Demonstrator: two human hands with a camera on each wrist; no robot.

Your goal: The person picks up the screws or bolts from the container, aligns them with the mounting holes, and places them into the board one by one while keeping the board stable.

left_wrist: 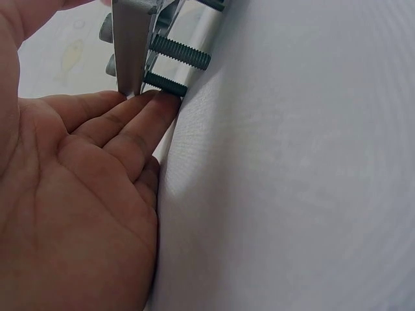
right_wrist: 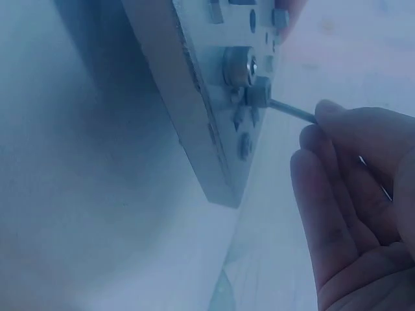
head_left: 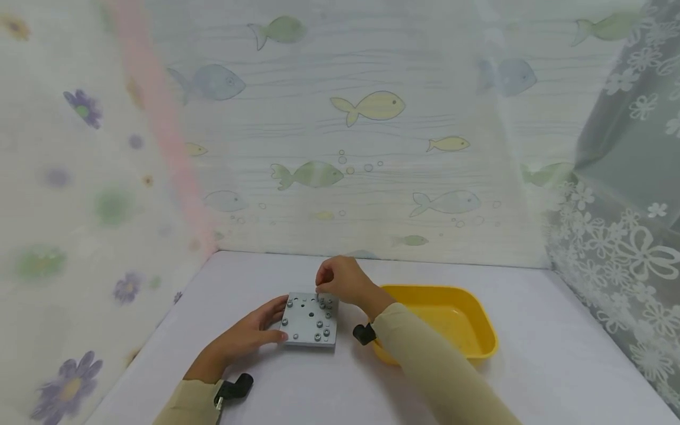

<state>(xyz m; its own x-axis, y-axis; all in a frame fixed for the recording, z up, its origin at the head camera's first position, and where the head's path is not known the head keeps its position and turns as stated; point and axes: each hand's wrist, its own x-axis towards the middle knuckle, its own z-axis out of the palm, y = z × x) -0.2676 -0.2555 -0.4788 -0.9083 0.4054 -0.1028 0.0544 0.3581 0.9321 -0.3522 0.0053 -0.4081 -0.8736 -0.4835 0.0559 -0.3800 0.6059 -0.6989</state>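
A light metal plate (head_left: 298,321) with several socket-head screws stands on the white table, raised on threaded screw ends (left_wrist: 180,52) that stick out beneath it. My left hand (head_left: 247,333) grips its left side, the thumb at the near corner and the other fingers along the edge. Over the plate's far right part, my right hand (head_left: 345,280) pinches a thin hex key (right_wrist: 292,110) between thumb and fingertips. The key's tip sits in the head of one socket-head screw (right_wrist: 258,92), beside a larger screw (right_wrist: 241,66). Part of the key is hidden within the fingers.
A yellow plastic tray (head_left: 491,339) stands to the right of the plate, partly behind my right forearm. The white tabletop (head_left: 308,389) ends at a fish-patterned curtain (head_left: 372,230) at the back. Flowered curtains hang at both sides.
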